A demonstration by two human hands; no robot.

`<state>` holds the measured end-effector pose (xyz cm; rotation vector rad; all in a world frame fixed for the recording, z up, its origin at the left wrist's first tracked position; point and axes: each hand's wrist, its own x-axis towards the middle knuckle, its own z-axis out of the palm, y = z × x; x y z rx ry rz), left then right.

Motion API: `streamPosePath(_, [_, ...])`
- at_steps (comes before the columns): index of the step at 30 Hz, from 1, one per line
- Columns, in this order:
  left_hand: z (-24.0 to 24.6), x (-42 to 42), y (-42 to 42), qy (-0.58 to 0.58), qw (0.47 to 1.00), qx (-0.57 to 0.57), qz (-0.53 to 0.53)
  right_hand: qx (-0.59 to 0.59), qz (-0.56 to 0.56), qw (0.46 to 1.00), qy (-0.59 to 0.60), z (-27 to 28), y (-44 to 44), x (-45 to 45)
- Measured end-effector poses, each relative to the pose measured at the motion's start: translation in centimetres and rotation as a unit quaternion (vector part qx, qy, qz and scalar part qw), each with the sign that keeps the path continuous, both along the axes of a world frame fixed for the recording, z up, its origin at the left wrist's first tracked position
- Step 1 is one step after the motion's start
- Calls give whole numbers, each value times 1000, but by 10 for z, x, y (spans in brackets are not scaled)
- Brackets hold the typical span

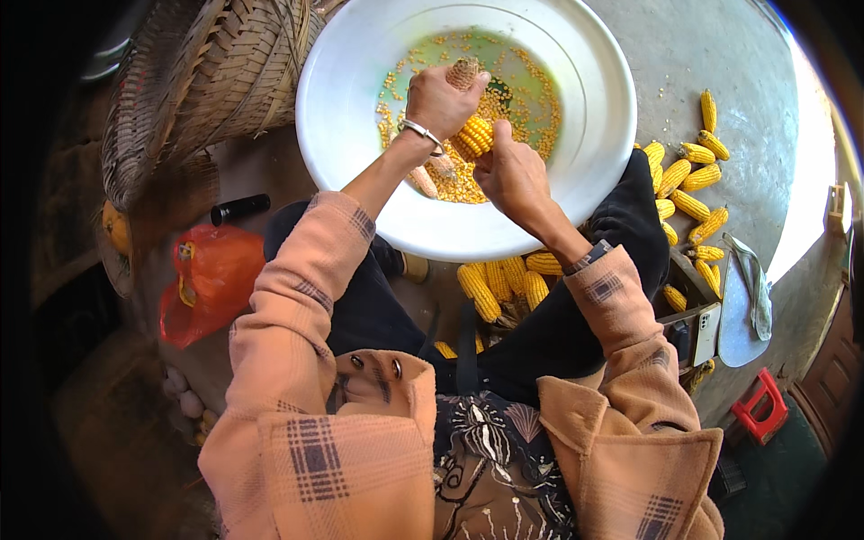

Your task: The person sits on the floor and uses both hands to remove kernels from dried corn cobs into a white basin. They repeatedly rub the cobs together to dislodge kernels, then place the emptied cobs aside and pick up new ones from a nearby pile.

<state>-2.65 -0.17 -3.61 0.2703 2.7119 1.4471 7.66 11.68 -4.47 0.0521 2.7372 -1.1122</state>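
Both of my hands are over a large white basin [601, 88]. My left hand [442, 101], with a bracelet at the wrist, grips a bare corn cob [464, 72] whose end sticks up above the fingers. My right hand [516, 172] is closed around the lower end of a yellow ear of corn [474, 137], its thumb along the kernels. Whether the left hand touches this ear too is hard to tell. Loose kernels [462, 192] lie heaped at the near side of the basin's bottom and scattered around it. Stripped cobs [423, 181] rest on the heap.
Ears of corn [690, 204] lie on the floor at the right, more [479, 291] between my legs. Woven baskets [202, 81] stand at the upper left, above a black cylinder [240, 209] and a red plastic bag [216, 277]. A phone [706, 334] and a red stool [761, 407] are at the right.
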Motion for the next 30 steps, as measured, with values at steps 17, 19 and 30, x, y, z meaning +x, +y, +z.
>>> streamPosePath(17, [9, 8, 4, -15, 995, 91, 24, -470, -91, 863, -163, 25, 12, -2])
streamPosePath(19, [6, 2, 4, -15, 998, 68, 4, -552, -81, 795, -237, 26, 18, -5])
streamPosePath(30, [31, 14, 10, -162, 962, 207, -71, -213, -133, 967, 35, 19, 15, -12])
